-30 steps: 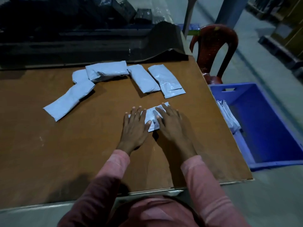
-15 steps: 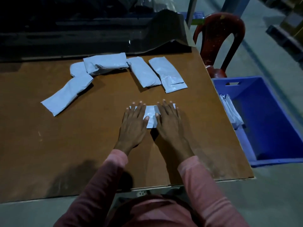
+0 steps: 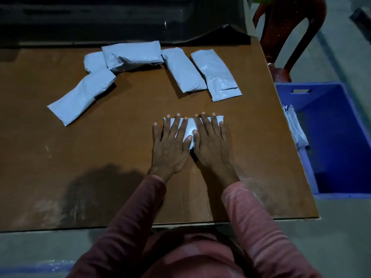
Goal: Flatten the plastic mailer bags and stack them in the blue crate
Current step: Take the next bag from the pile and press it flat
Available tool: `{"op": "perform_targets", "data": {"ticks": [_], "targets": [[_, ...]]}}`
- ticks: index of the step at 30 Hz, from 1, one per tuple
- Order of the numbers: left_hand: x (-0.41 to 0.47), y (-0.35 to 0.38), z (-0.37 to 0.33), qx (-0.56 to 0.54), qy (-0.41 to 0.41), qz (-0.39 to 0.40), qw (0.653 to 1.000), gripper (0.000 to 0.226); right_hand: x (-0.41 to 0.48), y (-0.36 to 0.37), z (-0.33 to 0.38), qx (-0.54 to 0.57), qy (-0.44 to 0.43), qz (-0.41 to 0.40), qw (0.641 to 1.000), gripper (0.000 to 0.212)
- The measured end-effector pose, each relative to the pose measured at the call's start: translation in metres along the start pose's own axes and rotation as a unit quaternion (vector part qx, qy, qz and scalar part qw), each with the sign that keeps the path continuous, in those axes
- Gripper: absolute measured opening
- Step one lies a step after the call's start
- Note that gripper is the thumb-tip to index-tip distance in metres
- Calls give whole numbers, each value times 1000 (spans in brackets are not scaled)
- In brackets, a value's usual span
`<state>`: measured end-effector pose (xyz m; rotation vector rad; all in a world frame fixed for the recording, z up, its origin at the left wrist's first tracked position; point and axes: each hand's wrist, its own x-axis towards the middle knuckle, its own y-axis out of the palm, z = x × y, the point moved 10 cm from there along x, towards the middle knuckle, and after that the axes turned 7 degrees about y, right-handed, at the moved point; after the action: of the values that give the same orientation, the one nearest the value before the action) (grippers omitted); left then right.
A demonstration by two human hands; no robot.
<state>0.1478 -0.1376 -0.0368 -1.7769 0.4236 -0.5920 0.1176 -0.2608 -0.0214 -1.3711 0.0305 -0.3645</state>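
Note:
A pale grey mailer bag (image 3: 189, 130) lies folded on the brown table (image 3: 100, 167), mostly hidden under my hands. My left hand (image 3: 170, 145) and my right hand (image 3: 211, 143) press flat on it side by side, fingers straight and spread. Several more grey mailer bags (image 3: 184, 72) lie in a loose row further back, some overlapping. The blue crate (image 3: 341, 141) stands on the floor to the right of the table, with folded mailers (image 3: 295, 127) leaning against its left wall.
A dark red plastic chair (image 3: 289, 37) stands behind the crate at the table's far right corner. A black sheet-covered mass (image 3: 120, 21) runs along the back edge of the table. Grey floor lies beyond the table's near and right edges.
Both hands have slid closer together and flatter on the mailer, which now lies straighter across. The camera has tilted down and nearer.

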Motion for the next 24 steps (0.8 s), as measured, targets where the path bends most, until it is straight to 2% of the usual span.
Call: {"op": "perform_targets", "data": {"ticks": [14, 24], "targets": [[3, 1, 1, 19, -8, -2, 1000, 58, 3, 3, 0, -7, 18, -14, 1000, 52], [3, -2, -4, 22, -12, 5, 1000, 58, 3, 3, 2, -18, 24, 5, 1000, 54]]}}
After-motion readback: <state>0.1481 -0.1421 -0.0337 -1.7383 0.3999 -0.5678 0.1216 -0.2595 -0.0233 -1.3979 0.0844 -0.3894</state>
